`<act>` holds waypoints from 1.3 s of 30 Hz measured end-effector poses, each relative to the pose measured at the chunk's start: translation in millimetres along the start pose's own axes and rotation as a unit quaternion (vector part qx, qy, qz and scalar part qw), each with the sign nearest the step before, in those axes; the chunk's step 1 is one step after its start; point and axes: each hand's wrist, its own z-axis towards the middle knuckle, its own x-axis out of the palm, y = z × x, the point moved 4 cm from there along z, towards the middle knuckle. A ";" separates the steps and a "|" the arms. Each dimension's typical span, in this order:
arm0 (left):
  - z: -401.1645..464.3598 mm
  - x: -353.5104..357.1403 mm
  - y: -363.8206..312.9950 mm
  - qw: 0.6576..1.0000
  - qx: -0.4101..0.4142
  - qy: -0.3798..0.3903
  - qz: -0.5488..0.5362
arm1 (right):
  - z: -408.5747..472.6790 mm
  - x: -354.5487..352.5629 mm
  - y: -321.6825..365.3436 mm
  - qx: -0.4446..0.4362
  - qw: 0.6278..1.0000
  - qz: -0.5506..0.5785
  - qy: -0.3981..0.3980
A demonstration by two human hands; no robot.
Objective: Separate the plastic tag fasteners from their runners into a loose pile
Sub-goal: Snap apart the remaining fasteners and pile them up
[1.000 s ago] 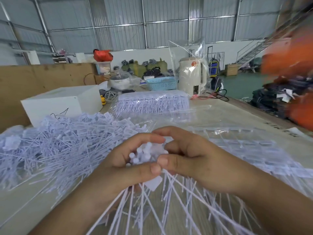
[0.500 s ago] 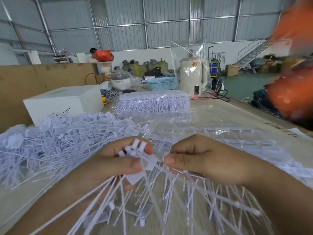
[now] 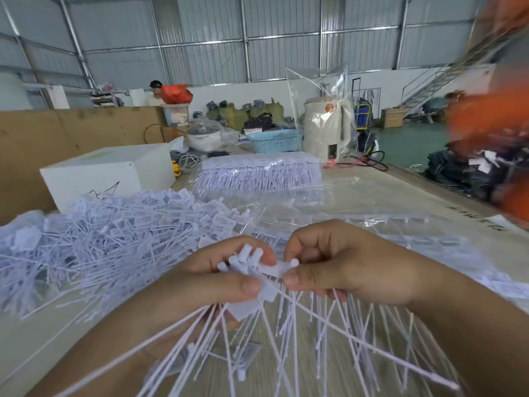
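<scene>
Past the hands, to the far left, a white box (image 3: 108,170) sits on the desk (image 3: 400,193). Farther back stand a blue perforated basket (image 3: 274,141), a cream kettle (image 3: 326,130) under a clear plastic bag (image 3: 315,81), and a lidded cooker pot (image 3: 204,137). Far right, something orange (image 3: 486,116) blurs past, perhaps a sleeve.

1. Loose pile of tag fasteners (image 3: 94,239): white with a pale lilac cast.
2. Bagged fasteners (image 3: 260,174): same tint, under clear film.
3. Box (image 3: 106,173): white, black scribble.
4. Basket (image 3: 274,141): light blue, perforated pattern.
5. Kettle (image 3: 326,127): cream, orange mark.
6. Tabletop (image 3: 400,193): pale beige.
</scene>
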 end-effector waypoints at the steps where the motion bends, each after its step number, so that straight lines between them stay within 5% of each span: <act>1: 0.9 1.6 0.5 1.000 0.002 -0.017 0.000 | 0.0 0.1 0.9 -0.004 1.000 0.000 -0.006; 7: 0.8 7.4 -4.7 0.985 0.056 -0.117 0.116 | 2.1 3.8 2.6 -0.002 0.997 -0.039 -0.070; 13: -0.2 3.9 -10.4 0.955 0.092 -0.272 0.069 | -5.4 -32.7 -0.3 0.025 0.935 0.033 -0.352; 15: -1.5 1.9 -11.2 0.961 0.072 -0.256 0.070 | -8.7 -37.9 5.3 -0.011 0.948 0.067 -0.310; 21: -0.5 11.4 -8.3 0.987 0.087 -0.098 0.089 | -2.4 9.5 11.1 -0.049 0.997 0.053 0.011; 30: -2.7 15.7 -1.8 0.992 0.023 0.079 0.098 | 0.9 20.6 5.6 -0.050 0.992 0.111 0.039; 39: -4.0 12.0 -7.3 0.991 0.077 0.010 0.110 | -3.1 8.8 4.3 0.004 0.998 0.025 0.064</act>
